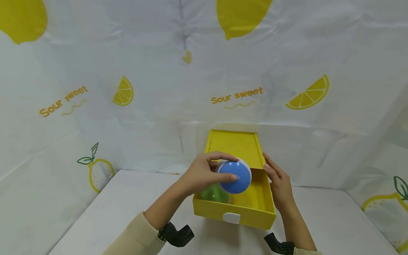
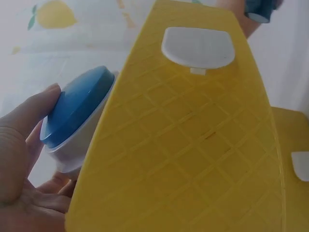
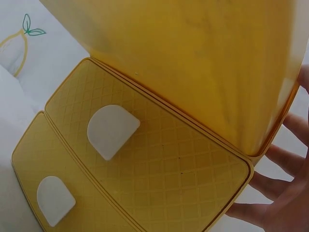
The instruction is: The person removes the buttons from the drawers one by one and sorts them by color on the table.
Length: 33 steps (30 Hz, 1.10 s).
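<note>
A round white tub with a blue lid is gripped by my left hand, with the thumb on the lid and the fingers around the rim. It is held over the pulled-out top drawer of a yellow drawer unit. Inside that drawer, at the left, sits a shiny green rounded thing, partly covered by my left hand. My right hand touches the right side of the unit; in the right wrist view its spread fingers lie along that side.
The drawer fronts carry white tab handles. Below the open drawer, shut drawer fronts show in the right wrist view. The unit stands on a white table against a lemon-printed cloth. Black devices are strapped to both wrists.
</note>
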{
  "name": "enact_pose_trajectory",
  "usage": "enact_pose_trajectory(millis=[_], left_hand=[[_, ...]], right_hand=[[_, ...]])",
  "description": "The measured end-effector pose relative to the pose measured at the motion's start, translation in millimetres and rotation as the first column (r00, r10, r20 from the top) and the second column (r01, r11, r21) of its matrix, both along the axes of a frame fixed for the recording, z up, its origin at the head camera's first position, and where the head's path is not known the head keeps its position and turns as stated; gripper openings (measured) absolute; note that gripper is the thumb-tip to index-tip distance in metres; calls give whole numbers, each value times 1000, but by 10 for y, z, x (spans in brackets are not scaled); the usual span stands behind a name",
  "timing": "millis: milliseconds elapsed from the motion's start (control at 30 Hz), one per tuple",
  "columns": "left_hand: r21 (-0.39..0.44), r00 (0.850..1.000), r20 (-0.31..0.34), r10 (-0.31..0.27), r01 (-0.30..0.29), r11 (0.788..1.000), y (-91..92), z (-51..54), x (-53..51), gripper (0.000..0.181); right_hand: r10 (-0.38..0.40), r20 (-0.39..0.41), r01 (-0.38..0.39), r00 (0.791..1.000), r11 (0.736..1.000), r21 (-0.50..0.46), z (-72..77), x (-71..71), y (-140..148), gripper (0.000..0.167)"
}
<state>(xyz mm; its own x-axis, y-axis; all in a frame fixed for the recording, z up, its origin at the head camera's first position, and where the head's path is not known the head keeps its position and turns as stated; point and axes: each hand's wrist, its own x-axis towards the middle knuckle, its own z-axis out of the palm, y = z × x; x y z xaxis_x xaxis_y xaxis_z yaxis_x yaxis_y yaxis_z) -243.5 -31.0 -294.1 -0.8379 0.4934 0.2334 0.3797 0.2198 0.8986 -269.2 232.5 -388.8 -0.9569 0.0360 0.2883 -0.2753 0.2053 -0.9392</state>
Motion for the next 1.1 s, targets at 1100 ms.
enact_pose_trajectory(millis=[1100], left_hand=[[385,920,125,372,-390,836,-834,-504,12,46]], right_hand=[[16,-30,-15,999,1000,27,6,12,19,52]])
